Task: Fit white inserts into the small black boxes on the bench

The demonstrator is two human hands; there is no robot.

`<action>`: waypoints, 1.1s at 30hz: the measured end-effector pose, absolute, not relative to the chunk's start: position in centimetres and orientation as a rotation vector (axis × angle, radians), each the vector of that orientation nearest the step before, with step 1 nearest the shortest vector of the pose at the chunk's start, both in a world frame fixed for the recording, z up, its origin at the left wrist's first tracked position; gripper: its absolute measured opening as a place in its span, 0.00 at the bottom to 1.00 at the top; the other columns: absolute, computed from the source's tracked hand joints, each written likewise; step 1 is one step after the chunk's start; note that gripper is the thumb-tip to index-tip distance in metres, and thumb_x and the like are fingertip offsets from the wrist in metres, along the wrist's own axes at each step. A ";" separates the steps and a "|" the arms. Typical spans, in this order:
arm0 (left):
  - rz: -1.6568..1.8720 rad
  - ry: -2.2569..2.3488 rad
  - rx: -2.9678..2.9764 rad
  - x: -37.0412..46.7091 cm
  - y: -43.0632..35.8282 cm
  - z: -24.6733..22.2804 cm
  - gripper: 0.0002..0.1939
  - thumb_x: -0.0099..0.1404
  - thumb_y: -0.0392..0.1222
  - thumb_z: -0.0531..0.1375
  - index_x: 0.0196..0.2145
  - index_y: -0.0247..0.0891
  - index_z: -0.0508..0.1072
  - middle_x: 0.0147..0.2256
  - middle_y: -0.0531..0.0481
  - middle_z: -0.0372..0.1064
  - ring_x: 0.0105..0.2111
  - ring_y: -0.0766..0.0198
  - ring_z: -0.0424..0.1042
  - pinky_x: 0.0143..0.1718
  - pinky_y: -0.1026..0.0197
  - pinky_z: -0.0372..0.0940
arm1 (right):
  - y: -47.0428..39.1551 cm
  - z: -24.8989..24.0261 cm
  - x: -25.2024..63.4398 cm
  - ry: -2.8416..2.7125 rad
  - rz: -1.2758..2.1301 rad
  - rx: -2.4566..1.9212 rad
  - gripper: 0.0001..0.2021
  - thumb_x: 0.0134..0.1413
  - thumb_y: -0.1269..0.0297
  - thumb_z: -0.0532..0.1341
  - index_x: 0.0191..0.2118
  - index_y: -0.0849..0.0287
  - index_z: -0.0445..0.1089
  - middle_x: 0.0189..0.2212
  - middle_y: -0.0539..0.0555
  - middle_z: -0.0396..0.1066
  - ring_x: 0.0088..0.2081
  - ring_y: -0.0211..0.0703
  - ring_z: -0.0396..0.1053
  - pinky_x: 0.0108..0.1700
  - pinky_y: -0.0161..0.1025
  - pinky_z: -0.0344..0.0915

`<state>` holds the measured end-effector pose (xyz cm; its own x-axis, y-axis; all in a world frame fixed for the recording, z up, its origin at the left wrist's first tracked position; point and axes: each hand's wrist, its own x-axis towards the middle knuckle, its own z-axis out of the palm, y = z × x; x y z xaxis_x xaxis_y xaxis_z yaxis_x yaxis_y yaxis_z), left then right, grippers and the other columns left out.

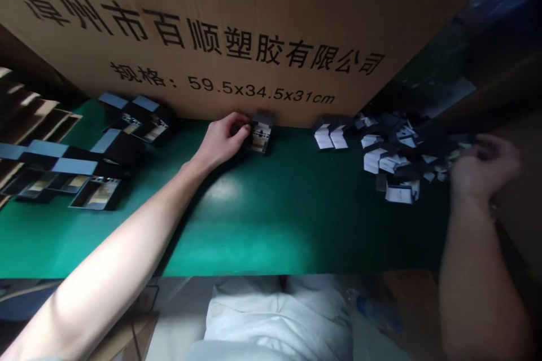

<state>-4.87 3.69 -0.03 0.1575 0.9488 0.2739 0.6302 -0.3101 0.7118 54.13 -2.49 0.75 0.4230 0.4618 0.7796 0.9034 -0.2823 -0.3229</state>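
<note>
At the foot of the large carton, my left hand [226,136] has its thumb and fingers closed on the left edge of a small black box [260,139]. The box is lidded and stands open, with a pale, patterned interior facing me. My right hand [485,169] is at the right, beside a loose heap of small black-and-white folded pieces [387,161]. Its fingers are curled but blurred and dim, so whether they hold anything cannot be made out. Between the hands stand two white-faced folded pieces [331,138].
A green tabletop [237,231] lies before me. A large printed carton [237,5] rises behind it. Several open black boxes [99,194] stand in groups at the left, near stacked cardboard [25,118]. Dark clear plastic [440,67] hangs at the back right.
</note>
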 end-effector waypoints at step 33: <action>0.924 1.534 2.115 -4.9 4.3 -0.1 0.20 0.67 0.55 0.58 0.44 0.41 0.83 0.39 0.44 0.83 0.34 0.52 0.75 0.38 0.55 0.67 | -12.1 -4.4 51.5 -1.235 -0.405 -2.233 0.15 0.55 0.60 0.57 0.39 0.60 0.78 0.35 0.63 0.76 0.41 0.56 0.75 0.54 0.55 0.72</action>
<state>-4.91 4.29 -0.09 0.1929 0.9370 0.2914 0.6954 -0.3401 0.6331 51.51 -12.09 -4.39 0.5323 0.6805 0.5036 0.8465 -0.4263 -0.3188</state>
